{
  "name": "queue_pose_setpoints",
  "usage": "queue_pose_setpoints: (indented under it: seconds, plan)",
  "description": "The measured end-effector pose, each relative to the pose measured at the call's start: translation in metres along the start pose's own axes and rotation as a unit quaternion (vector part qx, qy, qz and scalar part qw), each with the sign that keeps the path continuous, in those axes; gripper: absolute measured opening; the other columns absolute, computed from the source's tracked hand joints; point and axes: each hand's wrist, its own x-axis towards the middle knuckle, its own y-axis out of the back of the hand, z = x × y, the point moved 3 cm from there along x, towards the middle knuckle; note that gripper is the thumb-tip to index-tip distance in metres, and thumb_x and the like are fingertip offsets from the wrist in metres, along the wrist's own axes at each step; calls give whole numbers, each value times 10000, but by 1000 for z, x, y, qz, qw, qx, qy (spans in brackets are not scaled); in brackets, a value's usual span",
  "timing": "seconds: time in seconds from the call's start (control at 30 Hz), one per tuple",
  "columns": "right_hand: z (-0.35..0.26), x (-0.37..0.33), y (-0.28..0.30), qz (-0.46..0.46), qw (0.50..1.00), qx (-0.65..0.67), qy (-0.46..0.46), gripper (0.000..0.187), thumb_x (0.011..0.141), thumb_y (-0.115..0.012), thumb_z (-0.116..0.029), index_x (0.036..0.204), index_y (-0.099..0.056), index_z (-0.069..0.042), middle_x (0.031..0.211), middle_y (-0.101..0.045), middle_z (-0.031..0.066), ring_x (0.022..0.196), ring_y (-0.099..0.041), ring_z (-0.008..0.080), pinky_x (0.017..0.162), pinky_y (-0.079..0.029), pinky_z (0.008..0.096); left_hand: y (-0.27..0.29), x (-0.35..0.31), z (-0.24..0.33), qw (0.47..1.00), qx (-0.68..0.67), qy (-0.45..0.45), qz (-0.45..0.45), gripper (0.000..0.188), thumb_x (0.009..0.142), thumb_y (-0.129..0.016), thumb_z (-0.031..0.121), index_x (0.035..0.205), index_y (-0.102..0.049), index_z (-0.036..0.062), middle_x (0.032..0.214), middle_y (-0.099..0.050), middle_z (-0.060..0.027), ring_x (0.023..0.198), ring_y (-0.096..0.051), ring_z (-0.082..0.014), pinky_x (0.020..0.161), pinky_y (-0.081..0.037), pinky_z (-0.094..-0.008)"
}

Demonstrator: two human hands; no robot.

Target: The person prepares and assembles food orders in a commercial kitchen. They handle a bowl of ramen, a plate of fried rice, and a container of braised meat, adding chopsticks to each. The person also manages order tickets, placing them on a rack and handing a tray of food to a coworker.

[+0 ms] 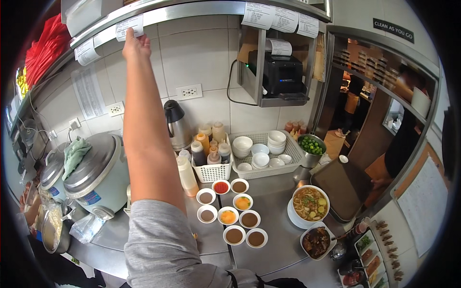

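My left arm in a grey sleeve stretches up and away. At the metal rail, my left hand (137,44) is closed with its thumb on a white printed order slip (130,25) hanging from the rail. Another order slip (86,52) hangs just left of it. My right hand is outside the picture. Below, on the steel counter, stand several small white bowls of sauce, among them a red sauce (221,187) and a brown sauce (234,235). To their right are a bowl of noodle soup (310,203) and a bowl of dark braised meat (317,242).
Rice cookers (98,173) stand left, near a steel jug (176,125). A basket of squeeze bottles (213,172) and a tray of white bowls (269,169) line the wall. A receipt printer (283,74) hangs above. At right is another person's hand (382,183).
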Motion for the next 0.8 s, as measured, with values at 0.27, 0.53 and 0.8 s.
queue_pose_setpoints:
  seconds: [0.27, 0.53, 0.8]
  plan:
    - [-163, 114, 46, 2, 960, 280, 29, 357, 752, -438, -178, 1082, -447, -42, 1131, -377, 125, 1051, -331, 289, 870, -304, 373, -54, -69, -66, 983, 106, 59, -138, 203, 701, -594, 28, 869, -493, -21, 761, -539, -110, 589, -534, -175, 441, -417, -252]
    - [-254, 165, 11, -33, 894, 446, 23, 273, 768, -448, -176, 999, -505, -40, 998, -462, 130, 926, -419, 282, 798, -352, 354, -119, -145, -114, 991, 42, 98, -83, 175, 704, -566, 9, 845, -469, -29, 771, -538, -117, 579, -528, -178, 429, -403, -244]
    - [-249, 161, -40, -55, 871, 486, -50, 215, 785, -457, -174, 915, -562, -38, 864, -546, 135, 802, -506, 276, 727, -400, 334, -128, -176, -209, 952, 177, 47, -246, 257, 717, -576, 160, 866, -531, -46, 737, -570, -119, 635, -561, -195, 540, -423, -261]
